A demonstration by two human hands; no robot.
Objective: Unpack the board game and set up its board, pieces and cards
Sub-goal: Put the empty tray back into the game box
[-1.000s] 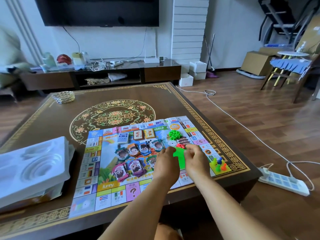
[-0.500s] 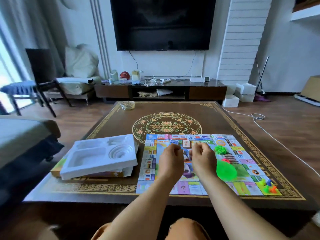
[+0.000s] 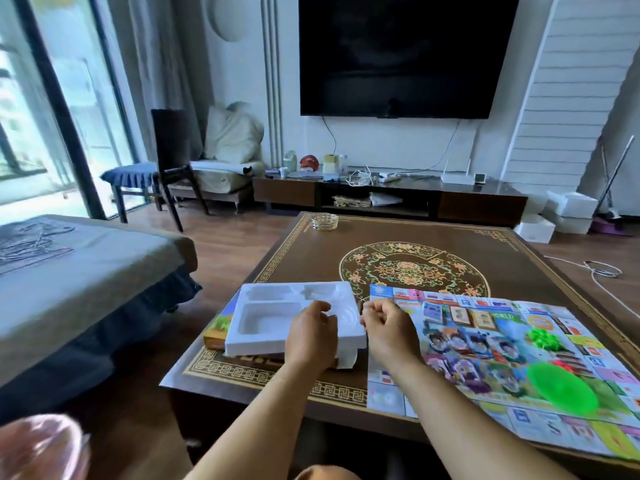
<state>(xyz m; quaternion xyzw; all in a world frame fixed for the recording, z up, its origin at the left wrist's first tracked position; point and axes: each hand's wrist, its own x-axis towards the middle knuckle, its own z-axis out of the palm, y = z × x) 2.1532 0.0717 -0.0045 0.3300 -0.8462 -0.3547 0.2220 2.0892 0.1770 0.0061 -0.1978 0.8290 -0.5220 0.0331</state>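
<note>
We are hovering our left hand (image 3: 311,337) and right hand (image 3: 389,332), fingers loosely curled, holding nothing, over the white tray (image 3: 266,320); the game board (image 3: 519,358) is lying at three o'clock.

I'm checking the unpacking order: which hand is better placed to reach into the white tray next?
The left hand, probably. It hangs right over the white tray, fingers loosely curled and holding nothing. The right hand sits past the tray's right edge, by the game board.
</note>
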